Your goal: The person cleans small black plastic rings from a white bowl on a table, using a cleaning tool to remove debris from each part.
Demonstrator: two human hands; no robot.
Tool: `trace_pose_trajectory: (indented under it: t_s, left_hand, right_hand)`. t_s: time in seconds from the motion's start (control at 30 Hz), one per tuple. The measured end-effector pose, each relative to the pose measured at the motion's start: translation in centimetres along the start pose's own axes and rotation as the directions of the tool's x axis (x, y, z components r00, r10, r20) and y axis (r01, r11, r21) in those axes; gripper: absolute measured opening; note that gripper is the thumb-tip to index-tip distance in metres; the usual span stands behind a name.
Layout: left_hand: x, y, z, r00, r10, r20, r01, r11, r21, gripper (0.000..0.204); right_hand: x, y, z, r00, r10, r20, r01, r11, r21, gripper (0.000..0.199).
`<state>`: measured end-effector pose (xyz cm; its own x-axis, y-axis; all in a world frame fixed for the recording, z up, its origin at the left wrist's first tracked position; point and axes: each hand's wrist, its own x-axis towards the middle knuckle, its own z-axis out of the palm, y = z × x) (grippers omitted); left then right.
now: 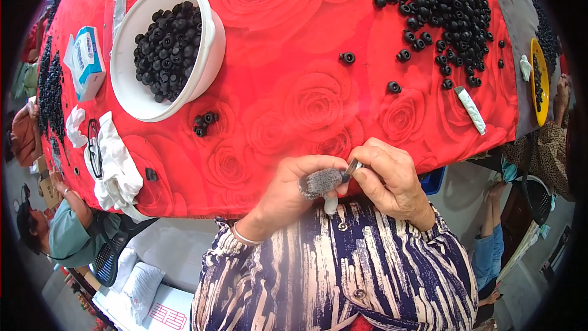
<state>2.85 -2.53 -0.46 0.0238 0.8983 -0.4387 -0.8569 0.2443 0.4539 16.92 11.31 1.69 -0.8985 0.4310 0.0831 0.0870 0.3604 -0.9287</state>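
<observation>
At the table's near edge, my left hand (285,187) is closed, with a grey knitted cover (321,182) over a finger. It pinches a small black piece (345,178), mostly hidden by the fingers. My right hand (393,182) grips a small flat metal blade (353,167) between thumb and forefinger. The blade's tip touches or nearly touches the black piece. A light fingertip cover (331,202) shows below the grey knit. Beyond the hands, a few loose black round parts, such as one part (394,87), lie on the red rose-patterned tablecloth (263,86).
A white bowl (214,55) of black parts stands at left, and a large pile of them (456,9) at far right. Tissue box (89,64), white cloth (119,165), dark-handled scissors (94,150), a white strip (470,110) and a yellow tray (542,104) are around. People sit at both sides.
</observation>
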Motion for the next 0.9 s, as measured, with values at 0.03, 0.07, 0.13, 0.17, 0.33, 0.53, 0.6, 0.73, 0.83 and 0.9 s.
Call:
trace_pose_trajectory:
  t_s: [0.03, 0.07, 0.13, 0.17, 0.33, 0.53, 0.6, 0.73, 0.83, 0.9]
  left_hand:
    - [0.0, 0.0, 0.1, 1.000, -0.011, -0.026, 0.011, 1.000, 0.003, 0.024]
    - [0.0, 0.0, 0.2, 0.998, -0.022, -0.052, 0.022, 1.000, 0.005, 0.024]
    - [-0.1, 0.2, 0.3, 0.998, -0.036, -0.053, 0.037, 0.999, 0.013, 0.022]
    - [-0.1, 0.3, 0.3, 0.997, -0.049, -0.054, 0.050, 0.999, 0.021, 0.021]
    - [0.6, 0.3, 0.4, 0.997, 0.029, -0.073, -0.030, 0.999, -0.017, 0.020]
    - [0.7, 0.2, 0.2, 0.998, 0.004, -0.065, -0.007, 0.999, -0.046, 0.021]
    - [0.8, 0.3, 0.4, 0.999, 0.004, -0.052, -0.007, 0.999, -0.043, 0.021]
    - [0.8, 0.7, 0.1, 0.999, -0.043, -0.001, 0.042, 0.994, -0.105, 0.022]
    - [0.7, 0.4, 0.0, 0.998, -0.062, 0.019, 0.064, 0.993, -0.099, 0.027]
    - [0.8, 0.3, -0.3, 0.996, -0.018, 0.083, 0.026, 0.994, -0.103, 0.028]
  right_hand:
    - [0.0, 0.0, -0.1, 1.000, -0.007, 0.008, 0.008, 1.000, -0.012, 0.017]
    - [0.0, 0.1, -0.1, 1.000, -0.007, 0.008, 0.007, 1.000, -0.011, 0.017]
    - [0.1, 0.2, -0.2, 0.999, -0.022, 0.030, 0.023, 0.999, -0.024, 0.019]
    - [0.1, 0.3, -0.3, 0.999, -0.023, 0.030, 0.023, 0.999, -0.023, 0.019]
    - [-0.2, 0.0, -0.3, 0.964, -0.189, 0.187, 0.211, 0.971, -0.109, 0.027]
    - [0.4, -0.3, -0.2, 0.985, -0.156, -0.070, 0.152, 0.987, -0.053, 0.037]
    - [0.8, 0.0, 0.4, 0.964, -0.215, -0.157, 0.199, 0.974, -0.111, 0.044]
    - [1.0, 1.0, 1.1, 0.885, -0.439, -0.156, 0.387, 0.879, -0.280, 0.035]
    - [0.7, 1.3, 1.5, 0.832, -0.539, -0.134, 0.459, 0.803, -0.380, 0.042]
    - [1.1, 1.3, 1.8, 0.812, -0.564, -0.151, 0.480, 0.792, -0.376, 0.036]
